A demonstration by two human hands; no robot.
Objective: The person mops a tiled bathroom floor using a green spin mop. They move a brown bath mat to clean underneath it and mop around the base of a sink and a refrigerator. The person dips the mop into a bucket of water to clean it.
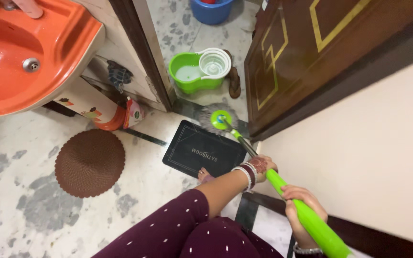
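Both hands clasp the green mop handle (307,217), left hand (263,167) nearer the mop head (221,119), right hand (302,203) behind; shaft runs forward-left.

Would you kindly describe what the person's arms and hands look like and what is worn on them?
The left arm wears a dark maroon sleeve with small white dots, ending at the forearm. The left hand bears dark patterned markings, with white and maroon bangles at its wrist. The right hand has a silvery bracelet at its wrist.
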